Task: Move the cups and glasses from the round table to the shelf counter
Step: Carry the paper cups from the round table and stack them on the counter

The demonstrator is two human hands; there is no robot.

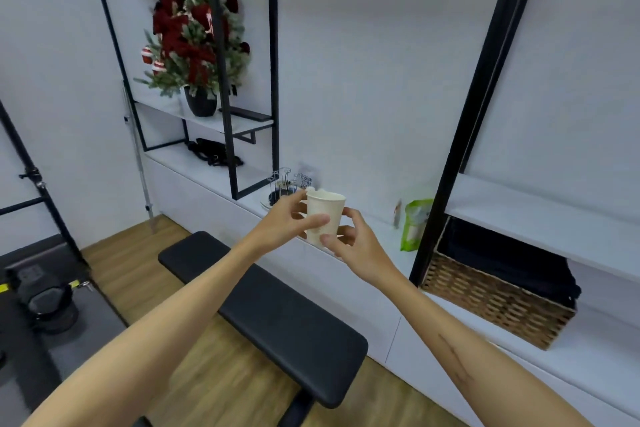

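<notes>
A white paper cup (327, 213) stands upright at the front edge of the white shelf counter (377, 222), in the middle of the head view. My left hand (291, 222) grips it from the left, thumb across its front and fingers behind. My right hand (353, 246) pinches its lower right side, thumb at the base. Whether the cup's base touches the counter is hidden by my fingers. The round table is out of view.
A wire cup rack (282, 185) on a plate stands just behind my left hand. A green pouch (414, 225), a black post (460, 135) and a wicker basket (495, 302) are to the right. A black padded bench (263, 312) lies below my arms.
</notes>
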